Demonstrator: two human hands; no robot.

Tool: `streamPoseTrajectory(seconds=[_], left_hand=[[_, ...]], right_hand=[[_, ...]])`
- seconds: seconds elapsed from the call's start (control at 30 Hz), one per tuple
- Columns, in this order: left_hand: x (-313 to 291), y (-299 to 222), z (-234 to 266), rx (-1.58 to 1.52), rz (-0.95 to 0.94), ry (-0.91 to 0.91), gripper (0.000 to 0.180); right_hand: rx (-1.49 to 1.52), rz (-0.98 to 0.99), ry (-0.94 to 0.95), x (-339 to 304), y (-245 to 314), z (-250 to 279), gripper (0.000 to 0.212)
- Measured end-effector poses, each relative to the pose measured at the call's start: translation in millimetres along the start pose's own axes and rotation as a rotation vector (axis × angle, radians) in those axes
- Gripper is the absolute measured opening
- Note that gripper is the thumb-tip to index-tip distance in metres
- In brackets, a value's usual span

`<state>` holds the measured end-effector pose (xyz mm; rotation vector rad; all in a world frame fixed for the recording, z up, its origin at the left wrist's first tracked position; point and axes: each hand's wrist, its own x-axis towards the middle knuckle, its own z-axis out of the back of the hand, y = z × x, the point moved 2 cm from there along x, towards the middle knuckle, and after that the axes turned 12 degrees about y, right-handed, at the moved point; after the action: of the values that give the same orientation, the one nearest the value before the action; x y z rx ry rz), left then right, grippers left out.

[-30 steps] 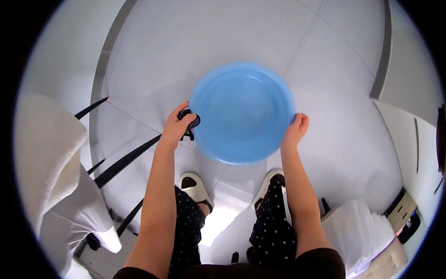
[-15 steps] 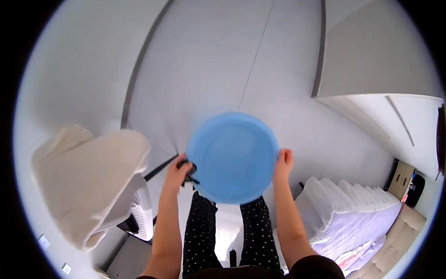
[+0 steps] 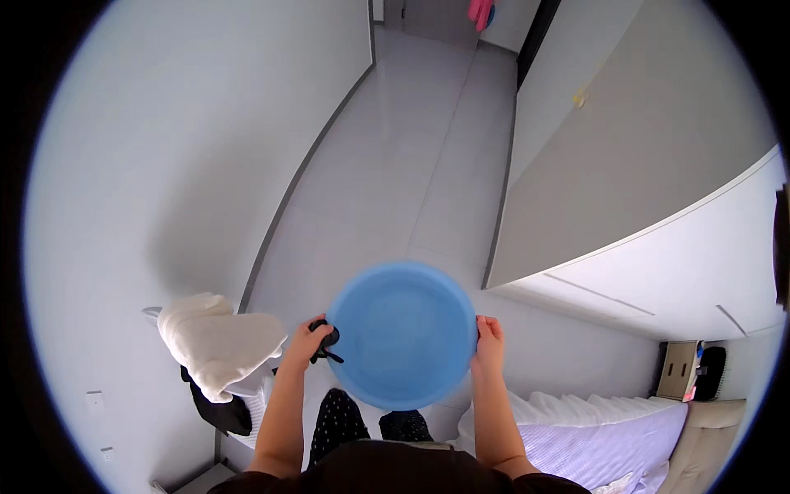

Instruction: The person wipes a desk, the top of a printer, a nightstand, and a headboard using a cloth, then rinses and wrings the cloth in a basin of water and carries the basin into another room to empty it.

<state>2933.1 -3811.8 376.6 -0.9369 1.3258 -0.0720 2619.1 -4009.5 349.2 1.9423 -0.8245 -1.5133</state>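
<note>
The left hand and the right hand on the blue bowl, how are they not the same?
The left hand also pinches a small black thing against the rim of the blue bowl, while the right hand holds only the rim. The left hand sits beside the white folded towel; the right hand is over the white bed. Both are bare and grip opposite sides of the bowl at about the same height.

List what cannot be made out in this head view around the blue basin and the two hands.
- Small black object in the left hand: mostly covered by the fingers and the blue basin rim; its kind is unclear.
- Right hand fingertips: hidden behind the basin's edge.
- Feet and floor just ahead: blocked by the basin.
- Pink item at the far end of the hallway: cut by the top edge and too small.
- Dark thing under the white towel: partly covered.
</note>
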Motion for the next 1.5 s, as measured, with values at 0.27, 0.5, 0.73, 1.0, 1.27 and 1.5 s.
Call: streamPoseTrajectory(seconds=[0.27, 0.5, 0.73, 1.0, 1.27, 1.5], left_hand=[[241, -139, 14, 0.180, -0.003, 0.144, 0.040], [577, -249, 89, 0.105, -0.065, 0.202, 0.037], [984, -442, 195, 0.027, -0.232, 0.192, 0.032], [1494, -703, 329, -0.024, -0.331, 0.272, 0.024], [1963, -1039, 415, 0.003, -0.364, 0.352, 0.027], [2290, -1514, 450, -0.031, -0.419, 0.378, 0.038]], right_hand=[[0.251, -0.003, -0.116, 240, 18, -88, 0.008], [0.183, 0.055, -0.078, 581, -26, -225, 0.008], [0.126, 0.190, -0.005, 1001, -25, -470, 0.009], [0.230, 0.300, 0.083, 1488, 9, -758, 0.010], [0.150, 0.409, 0.050, 1957, 125, -1053, 0.011], [0.107, 0.402, 0.090, 2345, 412, -1371, 0.014]])
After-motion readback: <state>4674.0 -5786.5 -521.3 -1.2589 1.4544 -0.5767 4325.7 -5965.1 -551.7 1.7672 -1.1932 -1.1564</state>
